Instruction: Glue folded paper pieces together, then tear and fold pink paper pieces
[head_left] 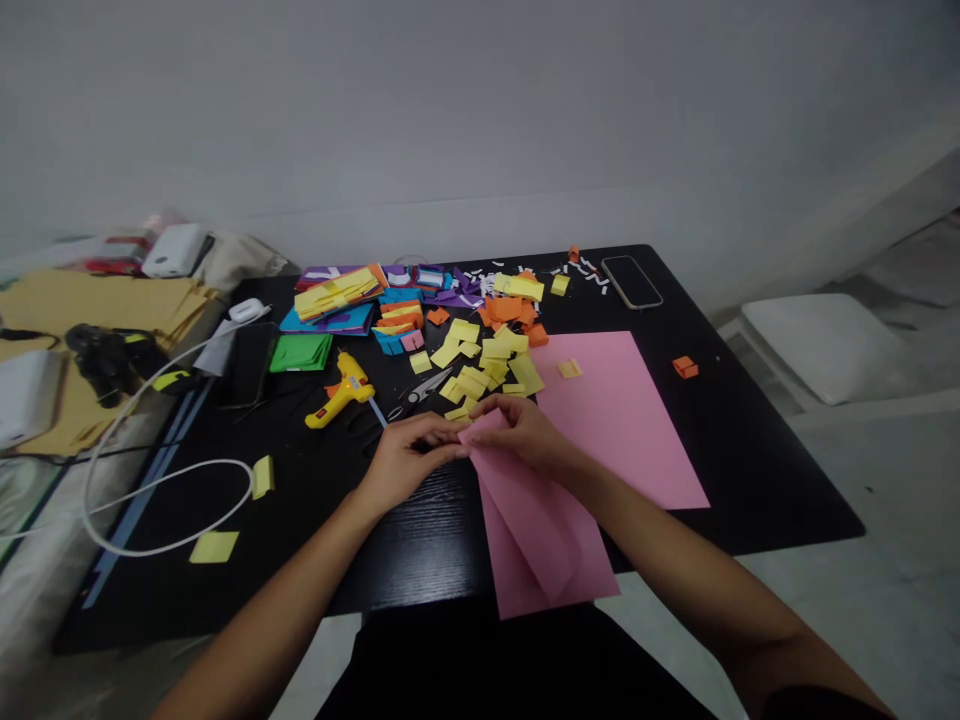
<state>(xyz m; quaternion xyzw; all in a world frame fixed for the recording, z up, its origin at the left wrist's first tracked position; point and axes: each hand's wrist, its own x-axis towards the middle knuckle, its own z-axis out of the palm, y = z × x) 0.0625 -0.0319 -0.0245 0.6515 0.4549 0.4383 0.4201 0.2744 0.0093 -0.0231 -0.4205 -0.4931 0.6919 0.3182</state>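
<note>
- Toward the left of the black table (pixel 420 545), you have a stack of green paper (pixel 301 352) and, near it, a yellow glue gun (pixel 345 392).
- Your left hand (pixel 405 458) brings its thumb and fingertips together at the upper left corner of the folded pink sheet (pixel 525 505); you cannot tell whether they pinch it.
- Beyond your hands lie many small yellow paper pieces (pixel 495 366), loosely heaped.
- The folded pink sheet sits at the table's front edge, its lower end reaching past it. It looks matt and plain; its upper layer lifts and bows in a soft curve over the flatter layer beneath.
- Your right hand (pixel 531 432) grips that sheet's top, thumb pressed on the paper.
- Farther right, a second pink sheet (pixel 630 430) lies flat, partly behind your right forearm, bearing a small folded yellowish piece (pixel 569 368).
</note>
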